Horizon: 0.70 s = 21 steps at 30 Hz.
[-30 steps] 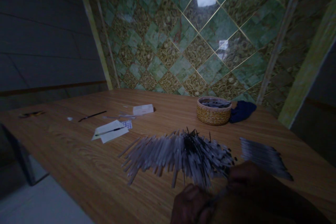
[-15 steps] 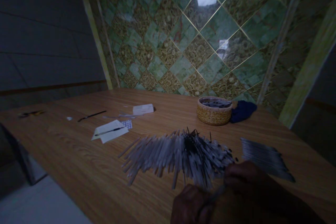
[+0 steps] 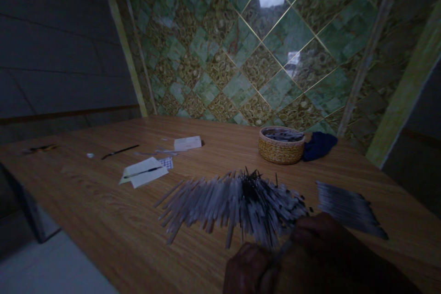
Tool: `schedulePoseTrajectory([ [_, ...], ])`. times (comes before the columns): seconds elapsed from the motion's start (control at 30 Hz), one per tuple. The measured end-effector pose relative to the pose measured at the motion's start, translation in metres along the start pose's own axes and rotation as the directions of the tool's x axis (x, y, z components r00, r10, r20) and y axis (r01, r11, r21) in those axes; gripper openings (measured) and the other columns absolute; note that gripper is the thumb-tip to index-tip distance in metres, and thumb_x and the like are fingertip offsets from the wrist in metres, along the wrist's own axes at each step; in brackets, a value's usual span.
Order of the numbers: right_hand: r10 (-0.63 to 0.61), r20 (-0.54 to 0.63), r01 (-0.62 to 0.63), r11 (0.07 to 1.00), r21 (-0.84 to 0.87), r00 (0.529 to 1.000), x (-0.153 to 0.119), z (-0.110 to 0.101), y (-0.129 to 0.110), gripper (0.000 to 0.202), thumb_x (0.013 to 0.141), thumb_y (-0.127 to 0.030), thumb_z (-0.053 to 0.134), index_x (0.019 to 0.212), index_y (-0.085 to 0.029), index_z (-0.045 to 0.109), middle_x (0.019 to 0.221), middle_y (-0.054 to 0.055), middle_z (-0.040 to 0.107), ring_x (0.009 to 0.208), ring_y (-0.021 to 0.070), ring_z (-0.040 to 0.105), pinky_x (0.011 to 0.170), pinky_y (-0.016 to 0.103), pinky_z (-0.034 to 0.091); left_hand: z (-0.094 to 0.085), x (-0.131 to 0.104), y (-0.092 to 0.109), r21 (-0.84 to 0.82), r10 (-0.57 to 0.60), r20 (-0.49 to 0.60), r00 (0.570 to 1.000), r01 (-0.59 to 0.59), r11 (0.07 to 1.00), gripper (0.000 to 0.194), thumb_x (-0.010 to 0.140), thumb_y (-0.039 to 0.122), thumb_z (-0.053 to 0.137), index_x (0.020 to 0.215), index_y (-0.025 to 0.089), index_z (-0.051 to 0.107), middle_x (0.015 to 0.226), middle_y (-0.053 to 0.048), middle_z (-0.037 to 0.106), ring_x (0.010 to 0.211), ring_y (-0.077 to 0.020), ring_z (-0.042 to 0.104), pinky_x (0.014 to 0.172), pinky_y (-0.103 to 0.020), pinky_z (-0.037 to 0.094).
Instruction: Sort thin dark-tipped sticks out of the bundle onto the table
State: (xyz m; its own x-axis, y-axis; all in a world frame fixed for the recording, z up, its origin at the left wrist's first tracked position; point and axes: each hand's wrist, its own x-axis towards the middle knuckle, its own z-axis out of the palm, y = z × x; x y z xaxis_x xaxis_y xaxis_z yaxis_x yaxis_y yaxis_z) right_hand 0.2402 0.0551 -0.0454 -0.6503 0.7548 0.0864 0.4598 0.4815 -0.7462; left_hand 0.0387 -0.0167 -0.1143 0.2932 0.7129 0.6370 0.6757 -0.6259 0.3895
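My left hand (image 3: 246,268) and my right hand (image 3: 319,236) are close together at the front edge of the table, both closed. Between them runs a thin pen (image 3: 283,251), gripped at its two ends; dimness and blur hide its details. Just beyond the hands spreads a loose pile of pale, translucent pen barrels (image 3: 210,202), with black pieces (image 3: 251,188) heaped over its right part. To the right of the pile, beyond my right hand, several pens (image 3: 349,209) lie side by side in a neat row.
Toward the back right stands a round woven basket (image 3: 280,150) holding more thin sticks, beside a dark blue cloth (image 3: 319,145). A white box (image 3: 188,143), a paper (image 3: 139,170) with a pen on it, and a dark thin stick (image 3: 120,152) lie on the left. A tiled wall (image 3: 220,69) rises behind.
My right hand has shifted very slightly left, and the pen between my hands has moved a little. The pile, the row and the basket look the same.
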Motion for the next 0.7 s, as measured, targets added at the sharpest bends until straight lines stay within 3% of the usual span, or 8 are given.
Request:
schedulePoseTrajectory([
  [0.1, 0.015, 0.017, -0.016, 0.998, 0.057, 1.000, -0.002, -0.002, -0.003, 0.008, 0.076, -0.024, 0.052, 0.077, -0.019, 0.058, 0.058, -0.005, 0.049, 0.054, 0.0102, 0.044, 0.049, 0.020, 0.030, -0.001, 0.000, 0.001, 0.019, -0.014, 0.019, 1.000, 0.014, 1.000, 0.019, 0.085, 0.021, 0.044, 0.080, 0.014, 0.061, 0.071, -0.008, 0.064, 0.066, -0.0187, 0.059, 0.054, -0.026, 0.047],
  [0.27, 0.017, 0.010, -0.017, 1.000, -0.015, 1.000, -0.003, -0.002, -0.008, 0.029, 0.084, -0.031, 0.043, 0.058, -0.018, 0.050, 0.052, -0.004, 0.044, 0.050, 0.0098, 0.043, 0.048, 0.021, 0.030, 0.000, -0.002, 0.001, 0.031, 0.006, 0.010, 1.000, -0.006, 0.999, 0.020, 0.086, 0.022, 0.043, 0.081, 0.014, 0.061, 0.069, -0.008, 0.064, 0.064, -0.0181, 0.059, 0.056, -0.026, 0.049],
  [0.47, 0.010, 0.014, -0.010, 1.000, -0.007, 1.000, -0.002, 0.001, -0.005, 0.012, 0.075, -0.023, 0.050, 0.067, -0.019, 0.058, 0.058, -0.004, 0.053, 0.057, 0.0114, 0.050, 0.051, 0.020, 0.034, 0.002, -0.002, 0.000, 0.075, 0.029, -0.036, 0.999, -0.026, 0.997, 0.019, 0.087, 0.022, 0.043, 0.081, 0.016, 0.060, 0.070, -0.007, 0.065, 0.063, -0.0163, 0.060, 0.054, -0.023, 0.048],
  [0.7, 0.147, 0.011, -0.145, 0.959, 0.243, 0.989, 0.000, 0.012, -0.001, 0.021, 0.071, -0.033, 0.049, 0.056, -0.018, 0.049, 0.045, -0.004, 0.048, 0.040, 0.0090, 0.043, 0.039, 0.019, 0.030, 0.000, 0.000, -0.001, 0.327, 0.148, -0.108, 0.983, -0.106, 0.939, 0.025, 0.090, 0.019, 0.038, 0.071, 0.017, 0.055, 0.056, -0.002, 0.057, 0.050, -0.0140, 0.054, 0.046, -0.022, 0.041],
])
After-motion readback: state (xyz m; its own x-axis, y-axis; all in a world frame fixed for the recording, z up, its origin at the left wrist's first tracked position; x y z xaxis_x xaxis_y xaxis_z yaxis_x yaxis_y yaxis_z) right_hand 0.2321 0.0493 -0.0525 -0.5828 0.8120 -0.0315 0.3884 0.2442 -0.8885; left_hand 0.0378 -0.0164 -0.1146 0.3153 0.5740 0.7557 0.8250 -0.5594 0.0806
